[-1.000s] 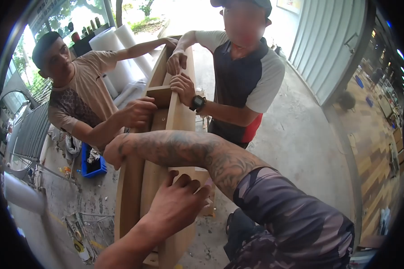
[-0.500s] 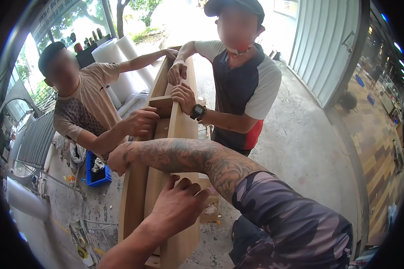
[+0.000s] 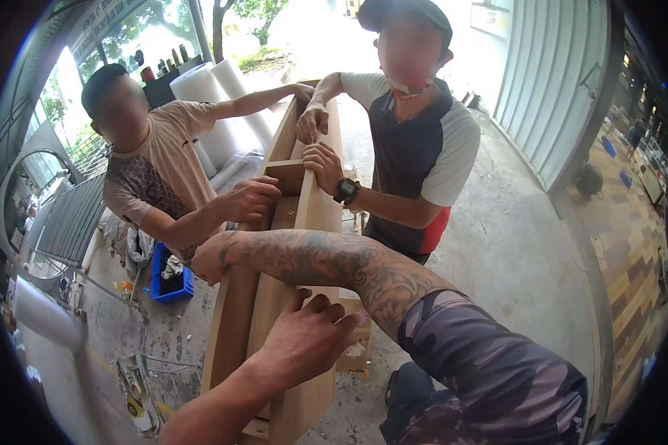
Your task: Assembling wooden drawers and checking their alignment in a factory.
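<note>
A long, pale wooden box frame [image 3: 321, 204] with raised side boards stretches away from me. My right hand [image 3: 209, 258], on a tattooed forearm crossing over the frame, is wrapped round its left side board; the fingertips are hidden on the outer side. Nearer to me, my left hand [image 3: 308, 345] is curled over the right side board, with its thumb mostly hidden. Beyond my hands, a co-worker on the left rests one hand [image 3: 252, 199] at the left board and reaches the other to the far end. Another co-worker at the right has a watch-side hand [image 3: 323, 165] on the crosspiece and right board.
A blue crate [image 3: 172, 273] with crumpled material stands on the floor at left. White rolls [image 3: 214, 122] stand behind the left co-worker, near a grey metal rack [image 3: 68, 221]. A corrugated metal door [image 3: 549, 96] is at the far right. Scraps lie on the concrete floor.
The whole view has shifted, so the scene sits slightly further right. My hands and the co-workers' hands keep about the same places on the frame.
</note>
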`<state>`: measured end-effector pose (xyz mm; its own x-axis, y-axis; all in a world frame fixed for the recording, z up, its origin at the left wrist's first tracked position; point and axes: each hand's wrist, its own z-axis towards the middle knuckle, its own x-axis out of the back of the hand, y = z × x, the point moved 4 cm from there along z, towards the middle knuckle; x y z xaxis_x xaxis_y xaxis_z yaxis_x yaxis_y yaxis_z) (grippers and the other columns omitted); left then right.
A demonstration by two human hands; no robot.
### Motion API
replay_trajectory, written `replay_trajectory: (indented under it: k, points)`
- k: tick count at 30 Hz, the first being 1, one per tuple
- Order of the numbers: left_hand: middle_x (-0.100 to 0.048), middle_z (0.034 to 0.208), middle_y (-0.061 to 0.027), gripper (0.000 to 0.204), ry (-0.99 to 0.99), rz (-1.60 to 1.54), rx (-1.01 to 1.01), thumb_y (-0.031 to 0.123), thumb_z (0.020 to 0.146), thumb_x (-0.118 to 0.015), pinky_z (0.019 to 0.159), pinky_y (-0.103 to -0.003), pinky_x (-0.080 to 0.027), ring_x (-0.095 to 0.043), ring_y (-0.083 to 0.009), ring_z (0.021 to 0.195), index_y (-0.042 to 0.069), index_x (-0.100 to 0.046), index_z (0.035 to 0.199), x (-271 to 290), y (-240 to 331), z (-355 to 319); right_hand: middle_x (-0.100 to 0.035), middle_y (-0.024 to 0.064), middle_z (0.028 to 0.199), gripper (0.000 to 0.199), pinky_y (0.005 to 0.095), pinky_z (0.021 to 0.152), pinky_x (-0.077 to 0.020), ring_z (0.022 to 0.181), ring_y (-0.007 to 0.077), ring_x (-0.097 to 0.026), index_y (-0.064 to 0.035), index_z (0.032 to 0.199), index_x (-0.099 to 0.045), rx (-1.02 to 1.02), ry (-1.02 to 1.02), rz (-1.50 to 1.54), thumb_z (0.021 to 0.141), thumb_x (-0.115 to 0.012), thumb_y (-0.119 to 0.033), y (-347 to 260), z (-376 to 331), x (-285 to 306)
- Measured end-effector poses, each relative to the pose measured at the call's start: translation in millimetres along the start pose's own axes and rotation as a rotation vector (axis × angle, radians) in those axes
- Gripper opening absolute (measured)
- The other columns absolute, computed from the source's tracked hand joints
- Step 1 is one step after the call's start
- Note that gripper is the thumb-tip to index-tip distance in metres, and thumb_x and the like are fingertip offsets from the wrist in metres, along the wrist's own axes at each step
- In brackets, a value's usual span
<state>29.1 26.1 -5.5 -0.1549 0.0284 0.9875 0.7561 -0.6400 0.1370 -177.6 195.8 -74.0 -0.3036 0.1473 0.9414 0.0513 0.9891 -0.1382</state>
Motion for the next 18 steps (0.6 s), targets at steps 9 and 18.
replay_trajectory:
  k: [9,18]
  points:
    - [-0.072,0.108,-0.0073,0.038,-0.009,-0.012,0.009,0.029,0.092,-0.073,0.113,-0.054,-0.037,-0.063,-0.0282,0.114,0.014,-0.067,0.127,4,0,1,-0.077,0.0064,0.092,0.029,0.048,0.075,-0.0541,0.083,0.028,-0.07,-0.013,0.102,-0.08,0.022,0.009,-0.014,0.087,-0.069,-0.035,0,13,-4]
    - [-0.072,0.108,-0.0073,0.038,-0.014,-0.015,0.0,0.028,0.092,-0.073,0.113,-0.053,-0.037,-0.063,-0.0282,0.113,0.013,-0.067,0.127,4,1,2,-0.077,0.0069,0.091,0.033,0.0474,0.075,-0.0545,0.083,0.0278,-0.071,-0.0117,0.102,-0.08,0.02,0.06,-0.034,0.087,-0.069,-0.038,-4,-2,0]
